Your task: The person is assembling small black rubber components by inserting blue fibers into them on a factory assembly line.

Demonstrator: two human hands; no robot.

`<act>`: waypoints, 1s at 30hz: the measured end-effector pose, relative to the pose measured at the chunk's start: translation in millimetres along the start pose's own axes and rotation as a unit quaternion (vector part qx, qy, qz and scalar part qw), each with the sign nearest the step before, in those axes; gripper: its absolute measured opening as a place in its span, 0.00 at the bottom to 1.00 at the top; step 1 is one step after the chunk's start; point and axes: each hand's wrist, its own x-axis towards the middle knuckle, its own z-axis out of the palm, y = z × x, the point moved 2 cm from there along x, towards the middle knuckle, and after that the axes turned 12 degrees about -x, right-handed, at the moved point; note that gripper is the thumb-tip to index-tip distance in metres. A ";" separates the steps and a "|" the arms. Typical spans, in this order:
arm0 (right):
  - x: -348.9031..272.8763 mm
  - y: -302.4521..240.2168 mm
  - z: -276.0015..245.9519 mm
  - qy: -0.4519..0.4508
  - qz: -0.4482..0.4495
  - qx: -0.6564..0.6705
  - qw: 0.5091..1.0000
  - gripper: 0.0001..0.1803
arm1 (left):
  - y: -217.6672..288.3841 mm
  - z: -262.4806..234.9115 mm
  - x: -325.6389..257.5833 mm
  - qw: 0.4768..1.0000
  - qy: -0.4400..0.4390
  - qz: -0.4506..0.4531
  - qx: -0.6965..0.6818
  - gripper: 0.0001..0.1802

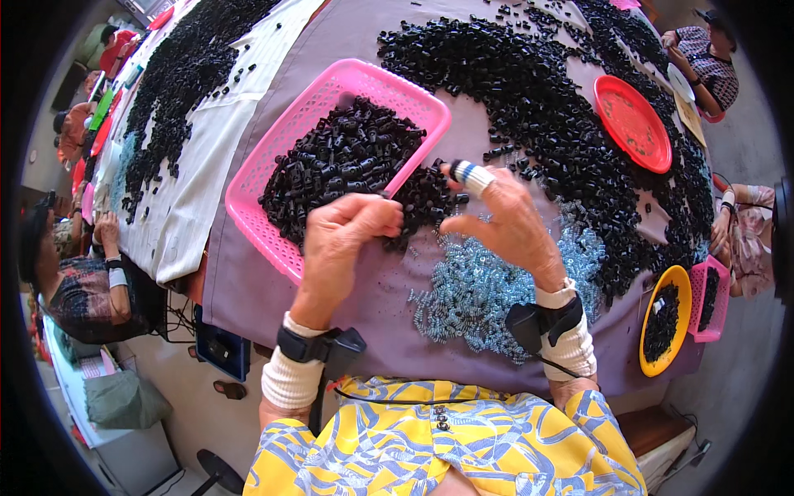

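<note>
A yellow-and-grey patterned shirt (372,434) fills the foreground. Beyond it, the left hand (347,240) has its grip pressed together by the near side of a pink basket (389,95) holding small black pieces (351,157); whether it pinches one, I cannot tell. The right hand (509,223) has its grip spread near translucent bluish pieces (475,298) on the purple-covered surface (385,318).
</note>
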 end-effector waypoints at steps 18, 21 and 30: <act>-28.3 8.9 48.8 -0.084 0.022 -0.145 0.986 0.05 | 23.9 -16.3 -16.6 0.976 0.070 0.104 0.179 0.08; -20.6 5.5 52.3 -0.129 0.002 -0.158 0.979 0.06 | 11.2 -5.9 -15.4 0.982 0.034 0.073 0.171 0.08; -17.9 -1.9 29.4 -0.092 -0.043 -0.075 0.992 0.07 | -25.5 12.7 -4.2 0.987 -0.019 -0.006 0.158 0.13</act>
